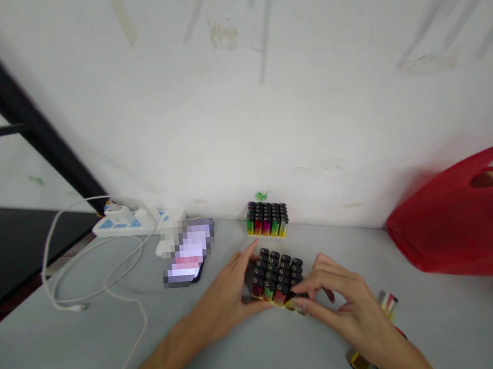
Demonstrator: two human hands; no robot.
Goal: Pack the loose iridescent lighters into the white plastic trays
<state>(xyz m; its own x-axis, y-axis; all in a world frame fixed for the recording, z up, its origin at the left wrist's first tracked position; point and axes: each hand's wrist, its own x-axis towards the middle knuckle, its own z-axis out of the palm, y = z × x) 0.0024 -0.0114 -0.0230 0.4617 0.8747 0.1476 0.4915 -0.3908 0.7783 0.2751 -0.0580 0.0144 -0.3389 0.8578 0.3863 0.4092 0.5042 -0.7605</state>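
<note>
A block of lighters (274, 273) stands upright in rows on the grey table, with black tops and coloured, see-through bodies. My left hand (227, 294) is wrapped round its left side, thumb along the near edge and fingers behind. At the block's near right corner, my right hand (349, 298) pinches a lighter (299, 310) between thumb and forefinger; its body is mostly hidden by the fingertips. Beneath and beside my right wrist lie loose lighters, one with a gold end (359, 363) and a red-and-white one (390, 303), partly covered.
Against the wall stands a second block of lighters (267, 221). To the left lie a phone (191, 251) with a blurred screen, a white power strip (104, 225) and a looping white cable (144, 317). A red bag (455, 230) sits at the right.
</note>
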